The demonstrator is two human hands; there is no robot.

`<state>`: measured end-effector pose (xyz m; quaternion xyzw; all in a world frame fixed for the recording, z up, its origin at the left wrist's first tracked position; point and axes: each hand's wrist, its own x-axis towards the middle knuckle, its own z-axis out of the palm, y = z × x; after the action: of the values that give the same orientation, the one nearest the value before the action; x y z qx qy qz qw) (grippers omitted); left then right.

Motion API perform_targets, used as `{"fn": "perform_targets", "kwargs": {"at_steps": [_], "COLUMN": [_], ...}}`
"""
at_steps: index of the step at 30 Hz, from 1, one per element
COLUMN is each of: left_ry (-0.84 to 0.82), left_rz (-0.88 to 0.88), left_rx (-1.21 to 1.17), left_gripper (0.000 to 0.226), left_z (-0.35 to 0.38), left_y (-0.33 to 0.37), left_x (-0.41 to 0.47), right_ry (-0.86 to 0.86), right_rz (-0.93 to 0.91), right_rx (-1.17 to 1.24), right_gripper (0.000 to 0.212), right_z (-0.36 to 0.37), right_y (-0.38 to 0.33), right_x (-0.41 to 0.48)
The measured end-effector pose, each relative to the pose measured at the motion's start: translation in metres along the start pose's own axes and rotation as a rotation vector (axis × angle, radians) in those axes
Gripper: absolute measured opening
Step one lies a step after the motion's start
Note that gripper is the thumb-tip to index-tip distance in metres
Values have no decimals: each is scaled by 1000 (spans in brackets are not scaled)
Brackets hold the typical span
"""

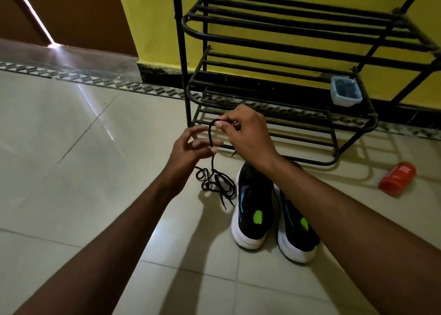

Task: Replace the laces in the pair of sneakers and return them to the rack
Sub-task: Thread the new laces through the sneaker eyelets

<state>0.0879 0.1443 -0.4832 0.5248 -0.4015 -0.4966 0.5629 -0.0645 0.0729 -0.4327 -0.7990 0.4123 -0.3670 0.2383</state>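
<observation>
I read this as a home entry hall. Black metal shoe rack [286,43] w/ bar shelves stands against a yellow wall [155,28]; brown door [83,11] left of the rack, light thru its gap. Pale tiled floor [71,135] under the rack, patterned border strip [95,79] along the wall. Sneakers [255,209] in front of the rack.

left hand [191,147]: fingers loosely curled | right hand [248,135]: fingertips pinch lace [210,134] | forearms extended
</observation>
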Motion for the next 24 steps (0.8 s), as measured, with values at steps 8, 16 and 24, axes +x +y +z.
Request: {"fn": "perform_targets", "kwargs": {"at_steps": [8, 16, 24], "left_ry": [402, 310, 162], "left_rz": [52, 188, 237], "left_rx": [56, 252, 324], "left_gripper": [7, 5, 5], "left_z": [-20, -2, 7], "left_y": [-7, 9, 25], "left_x": [4, 2, 1], "right_ry": [420, 229, -362], "right_rz": [764, 723, 266], "right_rx": [433, 789, -165], "right_gripper": [19, 32, 51], "right_z": [-30, -41, -40], "right_y": [30, 24, 35], "right_x": [-34, -46, -50]}}
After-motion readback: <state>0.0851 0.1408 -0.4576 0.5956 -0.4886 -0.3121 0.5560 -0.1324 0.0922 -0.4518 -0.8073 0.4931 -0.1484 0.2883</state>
